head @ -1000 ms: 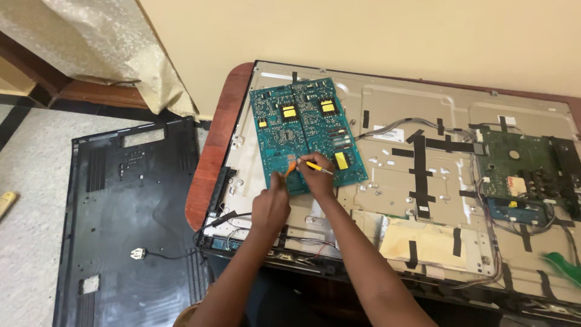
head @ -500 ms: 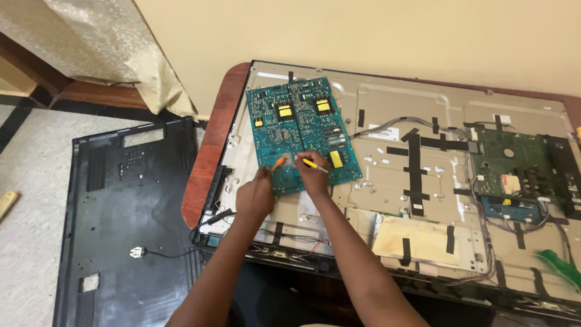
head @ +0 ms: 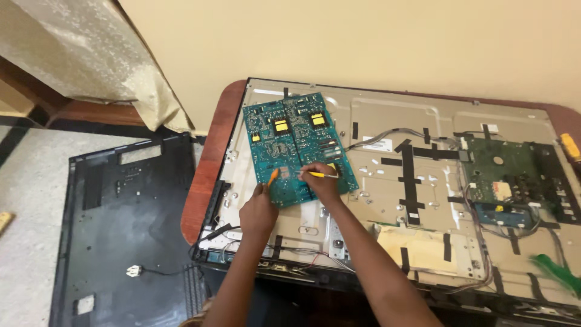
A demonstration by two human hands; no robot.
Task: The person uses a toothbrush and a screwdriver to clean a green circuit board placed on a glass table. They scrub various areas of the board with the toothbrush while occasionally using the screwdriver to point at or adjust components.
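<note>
Teal circuit board [head: 295, 145] lies loose on metal back panel [head: 417, 200], long axis running away from person; both hands at its near edge; left hand [head: 258, 209] closed on orange-handled tool [head: 273, 176]; right hand [head: 321, 181] pinching yellow tool [head: 321, 175], probably a probe, tip pointing right.

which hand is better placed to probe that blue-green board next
Probably the right hand: it rests on the blue-green circuit board with a thin yellow-handled tool over it. The left hand, with an orange-tipped tool, sits at the board's lower edge.
</note>
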